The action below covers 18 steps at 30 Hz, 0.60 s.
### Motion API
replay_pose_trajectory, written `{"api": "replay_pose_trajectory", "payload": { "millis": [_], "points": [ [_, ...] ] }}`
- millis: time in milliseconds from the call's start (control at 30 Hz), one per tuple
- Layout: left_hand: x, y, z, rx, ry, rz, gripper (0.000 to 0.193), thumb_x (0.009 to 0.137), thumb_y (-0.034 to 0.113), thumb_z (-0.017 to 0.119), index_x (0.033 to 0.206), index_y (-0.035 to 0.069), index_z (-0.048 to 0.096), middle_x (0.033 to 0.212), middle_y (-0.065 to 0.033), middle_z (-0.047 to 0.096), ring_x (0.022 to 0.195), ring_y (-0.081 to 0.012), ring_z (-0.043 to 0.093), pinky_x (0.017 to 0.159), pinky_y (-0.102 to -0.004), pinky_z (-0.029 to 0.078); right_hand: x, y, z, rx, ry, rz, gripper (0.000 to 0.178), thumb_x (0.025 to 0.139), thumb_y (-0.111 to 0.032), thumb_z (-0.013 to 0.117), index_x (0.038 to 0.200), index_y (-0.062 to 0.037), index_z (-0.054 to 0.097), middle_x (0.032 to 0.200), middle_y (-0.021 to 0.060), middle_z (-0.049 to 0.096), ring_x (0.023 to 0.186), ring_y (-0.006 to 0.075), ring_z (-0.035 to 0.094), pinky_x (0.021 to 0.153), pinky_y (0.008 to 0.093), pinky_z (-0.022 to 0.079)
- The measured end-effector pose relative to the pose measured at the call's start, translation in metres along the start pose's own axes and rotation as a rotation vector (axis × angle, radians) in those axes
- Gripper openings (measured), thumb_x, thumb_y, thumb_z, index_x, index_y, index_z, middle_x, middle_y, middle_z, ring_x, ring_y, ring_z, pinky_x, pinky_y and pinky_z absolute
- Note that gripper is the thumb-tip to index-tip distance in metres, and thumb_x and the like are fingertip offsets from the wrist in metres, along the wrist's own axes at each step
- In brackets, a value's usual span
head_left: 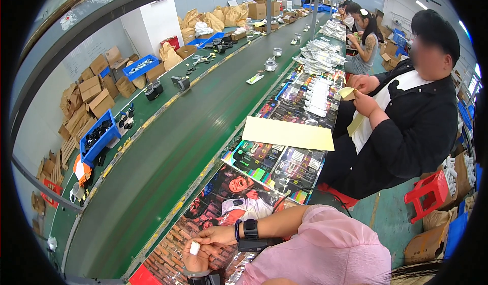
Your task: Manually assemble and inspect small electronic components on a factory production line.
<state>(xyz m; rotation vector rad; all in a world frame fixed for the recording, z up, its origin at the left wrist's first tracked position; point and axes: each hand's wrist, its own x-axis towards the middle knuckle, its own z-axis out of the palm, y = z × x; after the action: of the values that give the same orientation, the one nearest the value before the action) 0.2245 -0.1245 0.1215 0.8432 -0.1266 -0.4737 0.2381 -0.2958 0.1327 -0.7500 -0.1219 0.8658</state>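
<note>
Low in the head view, a small white rounded plastic piece (194,248) is held in the fingers of my left hand (197,262). My right hand (221,235) comes in from the right, its thumb and fingertips pinched together at the upper end of that piece. Dark straps with black boxes sit on both my wrists, and a pink sleeve (330,234) covers my right upper arm. Beneath my hands lies a printed brick-pattern sheet (175,239) under shiny clear film. What kind of part the white piece is, I cannot make out.
A green conveyor belt (168,158) runs past, carrying round white-and-grey parts (271,65). Beside me a co-worker in black (406,132) handles yellow paper near a pale yellow board (288,133). White parts (320,54) pile farther along. Blue bins (99,137) and a red stool (428,194) stand around.
</note>
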Motion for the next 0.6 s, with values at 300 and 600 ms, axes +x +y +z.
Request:
{"api": "replay_pose_trajectory", "payload": {
  "millis": [300, 600],
  "points": [
    [0.0000, -0.0010, 0.0010, -0.006, -0.001, 0.016, 0.025, 0.094, 0.016, 0.049, 0.104, -0.008, 0.050, 0.097, -0.0286, 0.062, 0.067, -0.0337, 0.066, 0.059, -0.0420, 0.058, -0.0038, -0.0039, 0.0036, -0.020, -0.010, 0.020, 0.033, 0.099, -0.023, 0.042, 0.124, -0.0020, 0.042, 0.069, -0.0001, 0.051, 0.058, 0.0106, 0.053, 0.054, 0.0245, 0.041],
    [-0.0008, -0.0019, -0.0009, -0.004, -0.008, 0.010, 0.026, 0.094, 0.016, 0.049, 0.104, -0.008, 0.050, 0.098, -0.0287, 0.061, 0.067, -0.0333, 0.066, 0.060, -0.0422, 0.058, 0.0001, 0.0013, -0.0003, -0.012, -0.019, 0.009, 0.033, 0.099, -0.024, 0.042, 0.124, -0.0025, 0.042, 0.063, -0.0004, 0.049, 0.056, 0.0111, 0.052, 0.053, 0.0242, 0.037]
  ]
}}
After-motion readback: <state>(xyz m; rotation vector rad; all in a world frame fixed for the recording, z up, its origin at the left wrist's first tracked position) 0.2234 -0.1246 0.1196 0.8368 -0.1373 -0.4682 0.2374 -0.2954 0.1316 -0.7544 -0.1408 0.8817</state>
